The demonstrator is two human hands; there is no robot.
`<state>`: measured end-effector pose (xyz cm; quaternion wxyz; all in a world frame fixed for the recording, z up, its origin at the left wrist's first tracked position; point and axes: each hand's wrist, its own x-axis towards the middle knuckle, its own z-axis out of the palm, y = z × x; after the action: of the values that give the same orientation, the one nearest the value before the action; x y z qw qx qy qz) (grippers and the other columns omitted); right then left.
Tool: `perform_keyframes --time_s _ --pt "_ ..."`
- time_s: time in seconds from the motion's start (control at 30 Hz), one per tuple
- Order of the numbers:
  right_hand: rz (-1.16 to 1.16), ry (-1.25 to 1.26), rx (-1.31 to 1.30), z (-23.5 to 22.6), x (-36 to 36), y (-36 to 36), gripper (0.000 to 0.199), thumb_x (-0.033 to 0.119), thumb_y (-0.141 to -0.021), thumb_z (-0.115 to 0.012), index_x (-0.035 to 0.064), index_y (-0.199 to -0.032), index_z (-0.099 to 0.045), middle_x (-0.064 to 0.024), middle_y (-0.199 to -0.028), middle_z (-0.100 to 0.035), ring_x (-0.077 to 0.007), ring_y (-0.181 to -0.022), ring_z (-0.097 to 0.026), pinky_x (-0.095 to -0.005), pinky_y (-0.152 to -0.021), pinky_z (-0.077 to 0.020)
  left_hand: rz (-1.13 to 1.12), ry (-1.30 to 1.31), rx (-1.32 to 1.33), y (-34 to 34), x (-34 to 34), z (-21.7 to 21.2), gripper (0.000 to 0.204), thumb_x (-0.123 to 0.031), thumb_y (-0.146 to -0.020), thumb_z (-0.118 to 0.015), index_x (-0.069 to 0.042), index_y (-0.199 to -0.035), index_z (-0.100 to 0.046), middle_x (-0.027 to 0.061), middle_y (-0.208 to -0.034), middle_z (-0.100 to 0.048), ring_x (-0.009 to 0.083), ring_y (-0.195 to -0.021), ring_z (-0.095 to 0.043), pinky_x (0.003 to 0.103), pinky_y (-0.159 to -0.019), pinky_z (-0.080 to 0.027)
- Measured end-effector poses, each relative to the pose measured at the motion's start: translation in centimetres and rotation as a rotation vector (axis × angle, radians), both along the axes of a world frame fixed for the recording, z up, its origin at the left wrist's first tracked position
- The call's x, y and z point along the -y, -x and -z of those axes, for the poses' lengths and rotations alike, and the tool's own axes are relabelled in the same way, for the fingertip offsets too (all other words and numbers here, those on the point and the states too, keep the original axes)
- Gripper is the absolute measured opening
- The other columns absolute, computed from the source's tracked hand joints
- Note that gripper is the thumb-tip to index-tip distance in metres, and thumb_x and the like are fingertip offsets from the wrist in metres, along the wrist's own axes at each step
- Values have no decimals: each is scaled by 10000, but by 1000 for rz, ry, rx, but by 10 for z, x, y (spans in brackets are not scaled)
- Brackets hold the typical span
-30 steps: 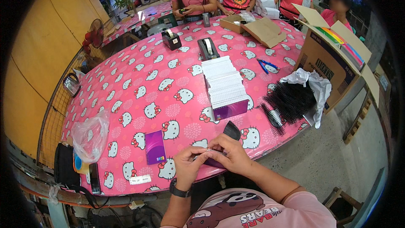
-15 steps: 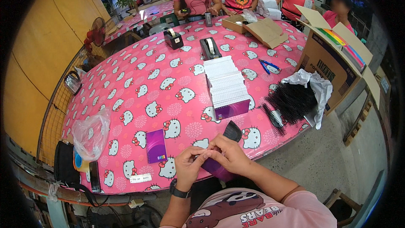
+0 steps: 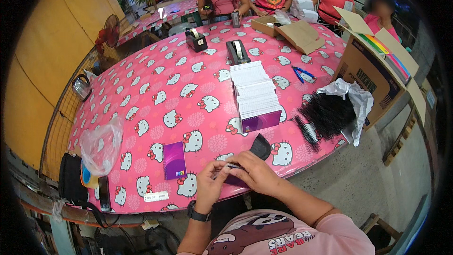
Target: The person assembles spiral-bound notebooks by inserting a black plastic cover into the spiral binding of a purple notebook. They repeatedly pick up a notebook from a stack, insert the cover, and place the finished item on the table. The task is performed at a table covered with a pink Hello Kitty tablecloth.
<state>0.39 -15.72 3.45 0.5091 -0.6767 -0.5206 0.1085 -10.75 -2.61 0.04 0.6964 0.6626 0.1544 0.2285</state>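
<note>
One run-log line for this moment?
left hand: holds purple packet | right hand: holds same, with black comb | stack of packets: beyond

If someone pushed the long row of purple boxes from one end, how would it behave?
The row of boxes would probably buckle or fan apart, being many thin separate packs standing on edge. Each looks light. The glossy tablecloth likely lets them slide easily.

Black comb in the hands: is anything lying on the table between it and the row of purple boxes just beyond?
Nothing visible: only bare tablecloth lies between the black comb, held in both hands, and the row of purple boxes.
</note>
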Motion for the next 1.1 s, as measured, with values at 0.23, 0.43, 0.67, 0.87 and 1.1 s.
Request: perform_keyframes --time_s 0.23,0.43,0.67,0.87,1.1 --pt "240 171 131 26 36 -53 521 270 -810 -672 9 -1231 -511 -203 -1202 -528 -369 -1113 -466 -428 -975 -379 -285 -128 -78 37 -81 -23 140 -185 -924 -566 -57 -958 -609 -64 -787 -525 36 -719 -443 202 -644 -360" --pt "425 245 165 89 57 -71 621 337 -773 -702 9 -1254 -485 -207 -1293 -476 -386 -1180 -420 -437 -997 -356 -447 -334 -157 56 -155 -29 158 -165 -919 -564 -12 -931 -605 -32 -801 -534 56 -734 -451 207 -660 -360" --pt "494 152 149 108 54 -68 604 365 -799 -671 20 -1257 -480 -197 -1308 -476 -362 -1178 -430 -455 -996 -321 -789 -42 259 64 -177 -7 163 -178 -945 -556 -48 -1036 -520 1 -900 -548 71 -769 -501 236 -702 -440" --pt "493 170 232 107 53 -66 568 366 -799 -664 23 -1226 -513 -179 -1278 -508 -343 -1154 -448 -437 -981 -325 -671 234 347 68 -175 19 147 -127 -926 -579 -55 -1021 -491 41 -945 -576 104 -785 -556 277 -734 -511" --pt "498 186 249 106 57 -66 560 365 -793 -664 23 -1214 -522 -180 -1238 -526 -348 -1128 -456 -439 -963 -334 -624 150 251 62 -173 14 144 -101 -950 -497 -32 -1072 -529 16 -910 -597 87 -773 -563 228 -656 -476"
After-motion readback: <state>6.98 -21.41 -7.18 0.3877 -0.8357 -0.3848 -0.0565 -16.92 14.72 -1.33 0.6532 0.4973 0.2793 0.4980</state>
